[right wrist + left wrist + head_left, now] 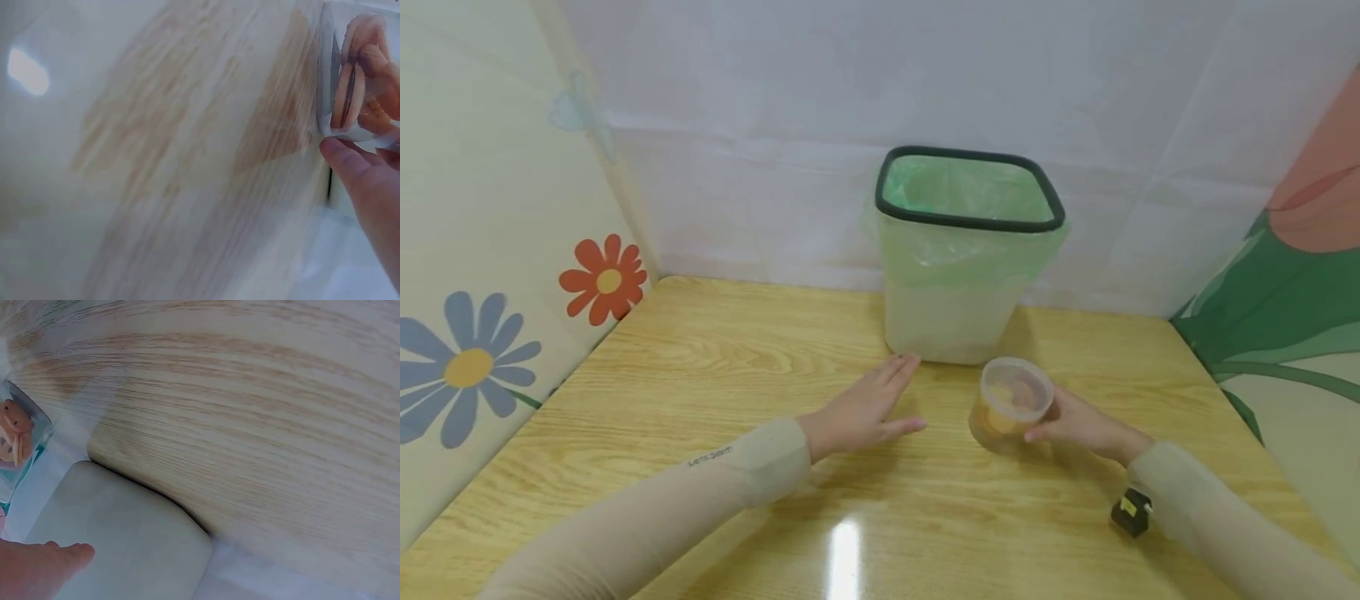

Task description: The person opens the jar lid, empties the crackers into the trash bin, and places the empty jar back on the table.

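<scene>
A clear round plastic tub (1017,390) stands just in front of the bin, to its right; whether it touches the table I cannot tell. Inside it lie several brownish sandwich cookies (348,97), seen through the wall in both wrist views. My right hand (1081,425) grips the tub from its right side, thumb at the front; the other fingers are mostly hidden behind it. Left of the tub, my left hand (871,408) holds nothing, its fingers extended and thumb apart, close to the foot of the bin (946,321).
The bin is pale, with a dark rim (970,222) and a green liner bag (1000,187) folded over it. A white cloth (760,167) hangs behind the wooden table (700,358). Flower-patterned panels (467,208) flank it. A small black device (1131,511) sits by the right sleeve.
</scene>
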Available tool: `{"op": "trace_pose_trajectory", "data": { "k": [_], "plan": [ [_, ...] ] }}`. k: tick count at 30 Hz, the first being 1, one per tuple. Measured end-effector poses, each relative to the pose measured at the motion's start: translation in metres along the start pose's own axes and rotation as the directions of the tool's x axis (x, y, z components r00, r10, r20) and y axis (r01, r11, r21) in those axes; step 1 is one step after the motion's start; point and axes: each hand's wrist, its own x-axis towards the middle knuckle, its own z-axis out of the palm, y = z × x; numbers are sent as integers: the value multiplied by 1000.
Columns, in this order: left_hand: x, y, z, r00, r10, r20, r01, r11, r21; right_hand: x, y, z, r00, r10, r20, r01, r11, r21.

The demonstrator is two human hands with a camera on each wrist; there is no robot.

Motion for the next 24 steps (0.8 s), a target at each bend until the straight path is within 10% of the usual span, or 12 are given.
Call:
{"op": "trace_pose_trajectory", "data": {
  "k": [24],
  "plan": [
    [15, 14, 4, 999, 25, 30, -24, 1000, -9, 1, 3, 0, 1000, -13, 0, 13, 1000, 12]
  ]
}}
